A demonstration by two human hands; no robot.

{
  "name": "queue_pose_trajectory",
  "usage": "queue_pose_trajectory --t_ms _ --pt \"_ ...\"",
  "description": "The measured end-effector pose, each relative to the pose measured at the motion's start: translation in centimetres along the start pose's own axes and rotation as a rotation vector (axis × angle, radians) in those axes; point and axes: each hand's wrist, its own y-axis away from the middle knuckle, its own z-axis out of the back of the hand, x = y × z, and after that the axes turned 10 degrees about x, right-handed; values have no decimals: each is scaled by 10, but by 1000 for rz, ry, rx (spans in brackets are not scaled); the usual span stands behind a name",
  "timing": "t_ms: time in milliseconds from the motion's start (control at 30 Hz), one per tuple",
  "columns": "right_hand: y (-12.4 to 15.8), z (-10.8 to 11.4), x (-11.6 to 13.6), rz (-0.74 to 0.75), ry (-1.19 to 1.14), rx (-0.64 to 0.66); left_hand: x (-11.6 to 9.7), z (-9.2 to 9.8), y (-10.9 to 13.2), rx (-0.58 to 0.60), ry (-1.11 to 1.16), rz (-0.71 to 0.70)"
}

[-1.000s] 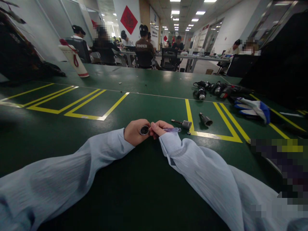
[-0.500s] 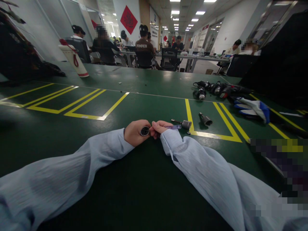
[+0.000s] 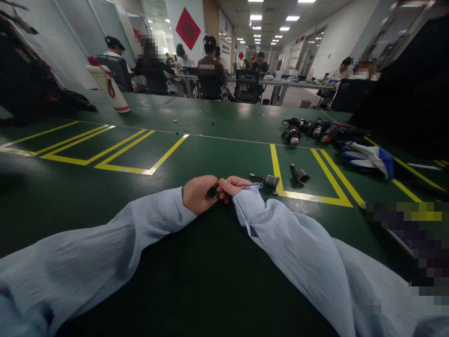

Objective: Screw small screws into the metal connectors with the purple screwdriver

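Note:
My left hand (image 3: 199,193) is closed around a small round metal cup (image 3: 212,192), probably a hole saw like those on the table, its open end facing me. Most of its body is hidden in my fingers. Right beside it, my right hand (image 3: 230,188) pinches a thin tool with a clear purple handle (image 3: 252,186), which looks like a small screwdriver. The handle points right over my cuff, and its tip end is at the cup's mouth. To the right lie a hole saw with a shank (image 3: 271,181) and a second hole saw (image 3: 300,175).
Black tools with cords (image 3: 293,135) lie at the back right, beside a blue and white glove (image 3: 372,159). Yellow tape (image 3: 312,197) marks bays on the green table (image 3: 224,154). A white cylinder (image 3: 111,89) stands back left. Several people sit beyond the table.
The metal cup has turned slightly in my left hand, so its mouth shows less squarely. The purple handle has rolled or tilted a little in my right fingers.

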Motion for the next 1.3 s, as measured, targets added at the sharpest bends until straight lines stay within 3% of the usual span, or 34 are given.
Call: queue_pose_trajectory --t_ms 333,633,900,1300 --pt "-2 3 2 9 -118 46 1 0 2 -1 81 31" --pt "5 -5 3 85 72 -60 0 -3 1 -8 -12 9" --pt "-1 6 3 -17 -9 59 1 -1 1 64 12 -30" --pt "0 6 5 4 -131 93 5 -4 1 27 50 -6"
